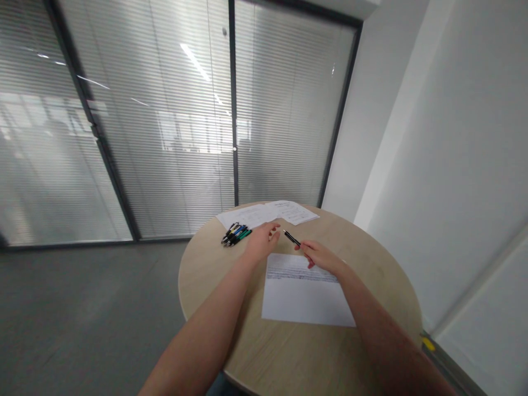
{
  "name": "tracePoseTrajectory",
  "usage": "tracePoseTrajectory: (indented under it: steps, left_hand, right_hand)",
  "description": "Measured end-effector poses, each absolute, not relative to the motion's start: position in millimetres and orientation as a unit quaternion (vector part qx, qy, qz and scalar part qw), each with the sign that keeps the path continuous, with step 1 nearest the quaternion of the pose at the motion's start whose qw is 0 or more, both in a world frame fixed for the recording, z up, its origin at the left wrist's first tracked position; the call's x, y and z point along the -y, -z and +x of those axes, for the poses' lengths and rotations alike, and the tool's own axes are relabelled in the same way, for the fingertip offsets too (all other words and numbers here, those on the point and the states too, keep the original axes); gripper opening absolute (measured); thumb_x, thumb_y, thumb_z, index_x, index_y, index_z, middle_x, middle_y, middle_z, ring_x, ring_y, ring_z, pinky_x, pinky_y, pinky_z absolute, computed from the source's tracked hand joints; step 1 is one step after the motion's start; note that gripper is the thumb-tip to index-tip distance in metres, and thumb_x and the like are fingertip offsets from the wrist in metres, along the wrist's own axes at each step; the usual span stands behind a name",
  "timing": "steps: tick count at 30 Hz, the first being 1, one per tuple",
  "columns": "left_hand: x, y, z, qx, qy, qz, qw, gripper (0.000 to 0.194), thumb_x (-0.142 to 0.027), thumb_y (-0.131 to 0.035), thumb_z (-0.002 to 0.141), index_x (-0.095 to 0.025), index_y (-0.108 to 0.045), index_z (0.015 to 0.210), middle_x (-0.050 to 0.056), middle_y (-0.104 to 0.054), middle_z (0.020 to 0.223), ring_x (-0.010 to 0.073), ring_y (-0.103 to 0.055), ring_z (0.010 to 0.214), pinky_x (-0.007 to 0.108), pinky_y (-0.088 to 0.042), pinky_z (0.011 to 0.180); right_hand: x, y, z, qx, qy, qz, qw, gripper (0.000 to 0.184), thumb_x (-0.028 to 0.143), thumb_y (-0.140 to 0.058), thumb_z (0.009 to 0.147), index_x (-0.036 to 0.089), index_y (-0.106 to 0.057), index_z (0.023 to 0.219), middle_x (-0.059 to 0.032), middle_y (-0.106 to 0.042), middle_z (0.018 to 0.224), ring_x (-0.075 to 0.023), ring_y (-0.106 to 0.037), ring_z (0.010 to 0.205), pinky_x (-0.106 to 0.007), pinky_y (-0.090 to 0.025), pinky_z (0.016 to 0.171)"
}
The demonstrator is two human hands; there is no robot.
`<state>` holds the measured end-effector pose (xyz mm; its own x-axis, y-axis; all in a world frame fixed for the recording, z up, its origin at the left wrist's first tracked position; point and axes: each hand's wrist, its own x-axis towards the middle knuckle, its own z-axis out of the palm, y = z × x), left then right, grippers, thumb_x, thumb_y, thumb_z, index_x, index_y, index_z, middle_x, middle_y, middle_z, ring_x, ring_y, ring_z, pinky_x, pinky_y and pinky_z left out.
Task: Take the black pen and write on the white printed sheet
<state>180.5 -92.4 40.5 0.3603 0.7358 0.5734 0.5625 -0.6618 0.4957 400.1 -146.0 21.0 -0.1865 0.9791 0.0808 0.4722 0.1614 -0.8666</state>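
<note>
Between the fingers of my right hand [317, 254] is a black pen [291, 237], its tip pointing up and to the left. That hand is over the top right part of a white sheet [303, 300] that carries several lines of handwriting across its upper portion. My left hand [264, 239] is just left of the pen tip, fingers apart and bent a little, with nothing visible in it. Beside it, to the left, lies a bunch of pens [236, 235] in black, blue, yellow and green.
More printed papers [291, 212] overlap at the far edge of the round wooden table [371, 286]. Behind the table stands a glass partition with blinds [280, 110]. A white wall [466, 165] rises on the right, and grey floor [94, 308] shows on the left.
</note>
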Motion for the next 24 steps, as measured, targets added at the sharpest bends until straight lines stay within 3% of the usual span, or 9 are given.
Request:
tracePoseTrajectory:
  steps: [4,9,16,24]
  left_hand:
    - [102,-40,187,-0.311,-0.332,0.883,0.12,0.029,-0.034,-0.055,0.083,-0.022,-0.066,0.107,0.006,-0.064,0.104,0.0171,-0.059,0.082,0.027,-0.044,0.077]
    - [107,-35,199,-0.295,-0.263,0.91,0.126,0.026,-0.032,-0.055,0.083,-0.021,-0.069,0.101,0.005,-0.069,0.09,0.0168,-0.058,0.075,0.026,-0.042,0.071]
    - [93,-39,201,-0.311,-0.212,0.917,0.134,0.021,-0.033,-0.054,0.082,-0.023,-0.071,0.091,0.002,-0.07,0.083,0.0167,-0.058,0.074,0.025,-0.04,0.067]
    - [92,-26,190,-0.362,-0.228,0.886,0.178,0.036,-0.038,-0.04,0.09,-0.017,-0.066,0.077,0.003,-0.064,0.069,0.0162,-0.055,0.066,0.026,-0.038,0.062]
  right_hand:
    - [149,-5,412,0.686,-0.407,-0.512,0.319,0.036,0.045,-0.049,0.086,0.016,-0.064,0.099,0.0046,-0.036,0.056,-0.0091,-0.037,0.051,-0.022,-0.048,0.048]
    - [153,-2,423,0.688,-0.449,-0.463,0.333,0.04,0.05,-0.052,0.084,0.015,-0.063,0.101,0.0063,-0.035,0.055,-0.0078,-0.036,0.049,-0.024,-0.049,0.053]
    - [149,2,429,0.675,-0.412,-0.503,0.349,0.034,0.049,-0.054,0.082,0.016,-0.062,0.083,0.0044,-0.041,0.055,-0.0074,-0.038,0.049,-0.02,-0.046,0.048]
    - [140,13,434,0.652,-0.366,-0.551,0.371,0.035,0.05,-0.054,0.083,0.016,-0.065,0.082,0.0027,-0.044,0.055,-0.0074,-0.041,0.047,-0.019,-0.041,0.043]
